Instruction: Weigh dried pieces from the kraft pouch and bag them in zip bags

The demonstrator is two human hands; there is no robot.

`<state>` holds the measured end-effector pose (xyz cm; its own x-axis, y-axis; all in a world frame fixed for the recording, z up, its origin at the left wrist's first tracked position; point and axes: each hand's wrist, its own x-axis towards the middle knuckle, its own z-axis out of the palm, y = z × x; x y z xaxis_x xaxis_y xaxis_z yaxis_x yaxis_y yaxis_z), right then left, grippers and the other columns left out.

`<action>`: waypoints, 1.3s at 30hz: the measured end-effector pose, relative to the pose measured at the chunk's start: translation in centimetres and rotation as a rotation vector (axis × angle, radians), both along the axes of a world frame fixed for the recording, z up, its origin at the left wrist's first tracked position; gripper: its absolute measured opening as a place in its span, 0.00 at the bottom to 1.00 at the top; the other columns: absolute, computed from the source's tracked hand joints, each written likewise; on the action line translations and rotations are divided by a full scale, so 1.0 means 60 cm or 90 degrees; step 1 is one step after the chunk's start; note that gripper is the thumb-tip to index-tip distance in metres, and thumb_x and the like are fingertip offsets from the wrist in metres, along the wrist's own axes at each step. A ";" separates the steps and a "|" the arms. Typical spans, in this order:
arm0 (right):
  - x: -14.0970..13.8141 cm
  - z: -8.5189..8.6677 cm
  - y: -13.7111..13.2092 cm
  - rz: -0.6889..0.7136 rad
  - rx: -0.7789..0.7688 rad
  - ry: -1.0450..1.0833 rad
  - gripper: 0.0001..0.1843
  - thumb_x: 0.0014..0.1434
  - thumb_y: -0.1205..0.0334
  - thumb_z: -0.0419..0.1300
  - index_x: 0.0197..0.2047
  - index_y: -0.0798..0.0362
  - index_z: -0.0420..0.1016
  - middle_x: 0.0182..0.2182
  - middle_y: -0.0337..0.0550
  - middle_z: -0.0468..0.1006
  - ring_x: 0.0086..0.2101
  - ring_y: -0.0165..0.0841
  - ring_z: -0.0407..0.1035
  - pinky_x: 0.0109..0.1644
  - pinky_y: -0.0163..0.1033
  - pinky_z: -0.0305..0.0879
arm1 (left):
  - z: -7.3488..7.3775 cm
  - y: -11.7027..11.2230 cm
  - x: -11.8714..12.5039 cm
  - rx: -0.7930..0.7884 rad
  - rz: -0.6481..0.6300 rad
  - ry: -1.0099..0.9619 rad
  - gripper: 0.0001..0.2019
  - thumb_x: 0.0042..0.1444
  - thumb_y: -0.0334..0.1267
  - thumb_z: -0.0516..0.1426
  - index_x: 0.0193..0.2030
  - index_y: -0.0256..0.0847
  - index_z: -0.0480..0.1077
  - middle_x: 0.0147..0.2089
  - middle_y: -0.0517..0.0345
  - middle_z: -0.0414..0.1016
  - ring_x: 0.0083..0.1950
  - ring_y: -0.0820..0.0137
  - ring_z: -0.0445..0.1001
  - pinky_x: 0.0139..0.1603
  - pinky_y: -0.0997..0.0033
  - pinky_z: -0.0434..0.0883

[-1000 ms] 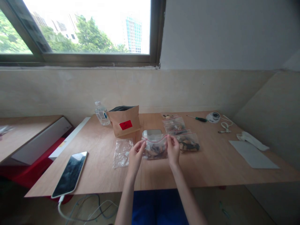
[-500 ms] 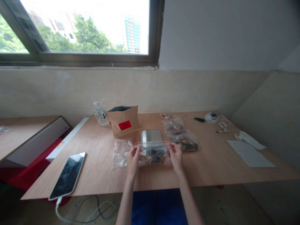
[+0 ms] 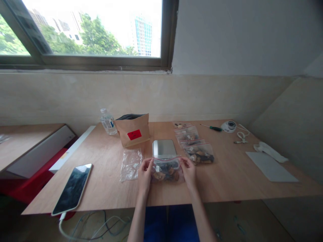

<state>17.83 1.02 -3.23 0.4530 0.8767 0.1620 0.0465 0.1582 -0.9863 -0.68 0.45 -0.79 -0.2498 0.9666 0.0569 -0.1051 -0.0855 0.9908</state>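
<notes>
My left hand (image 3: 145,173) and my right hand (image 3: 188,170) both pinch the upper corners of a clear zip bag (image 3: 167,169) with a red seal strip. The bag holds dark and tan pieces and rests near the front edge of the wooden table (image 3: 106,178). Just behind it lies a small silver scale (image 3: 164,148). An empty clear bag (image 3: 131,164) lies to the left of my left hand. Several filled zip bags (image 3: 195,146) lie in a row to the right of the scale.
A brown paper pouch with a red label (image 3: 133,133) and a water bottle (image 3: 107,121) stand at the back. A phone (image 3: 72,188) with its cable lies at front left. A screwdriver (image 3: 210,127), a small round device (image 3: 229,125) and white sheets (image 3: 271,164) lie at right.
Both hands lowered the filled bag from in front of the scale down to the table near the front edge, and the bag's top went from spread to pulled flat.
</notes>
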 end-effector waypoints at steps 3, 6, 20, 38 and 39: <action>-0.004 0.009 -0.006 -0.003 -0.006 0.008 0.20 0.46 0.44 0.64 0.31 0.54 0.74 0.22 0.40 0.75 0.23 0.33 0.68 0.27 0.37 0.66 | -0.003 0.000 -0.001 0.000 -0.006 -0.030 0.15 0.49 0.48 0.60 0.36 0.37 0.72 0.25 0.63 0.69 0.21 0.79 0.63 0.20 0.80 0.60; -0.007 0.015 -0.011 -0.012 -0.006 0.015 0.20 0.46 0.45 0.64 0.31 0.55 0.75 0.23 0.41 0.76 0.24 0.32 0.69 0.28 0.37 0.67 | -0.007 -0.001 -0.002 -0.009 -0.007 -0.057 0.15 0.49 0.48 0.60 0.37 0.38 0.71 0.24 0.64 0.68 0.20 0.80 0.62 0.19 0.81 0.59; -0.010 0.002 -0.026 -0.116 0.056 -0.091 0.14 0.55 0.51 0.58 0.35 0.53 0.75 0.31 0.45 0.78 0.32 0.34 0.72 0.37 0.37 0.68 | -0.005 -0.008 -0.011 -0.003 0.019 -0.026 0.12 0.49 0.46 0.60 0.33 0.38 0.70 0.27 0.62 0.67 0.25 0.78 0.63 0.21 0.81 0.58; -0.009 -0.010 -0.029 -0.172 0.084 -0.211 0.14 0.57 0.53 0.56 0.36 0.56 0.74 0.29 0.45 0.77 0.27 0.31 0.69 0.31 0.34 0.65 | -0.011 -0.008 -0.013 -0.006 0.025 0.012 0.11 0.49 0.46 0.60 0.32 0.39 0.71 0.27 0.62 0.69 0.27 0.76 0.65 0.26 0.79 0.62; -0.009 -0.010 -0.028 -0.170 0.086 -0.205 0.14 0.57 0.53 0.56 0.36 0.56 0.74 0.29 0.45 0.77 0.27 0.31 0.69 0.32 0.34 0.66 | -0.011 -0.007 -0.013 -0.004 0.020 0.011 0.11 0.50 0.46 0.60 0.32 0.39 0.70 0.28 0.61 0.69 0.27 0.76 0.66 0.27 0.79 0.62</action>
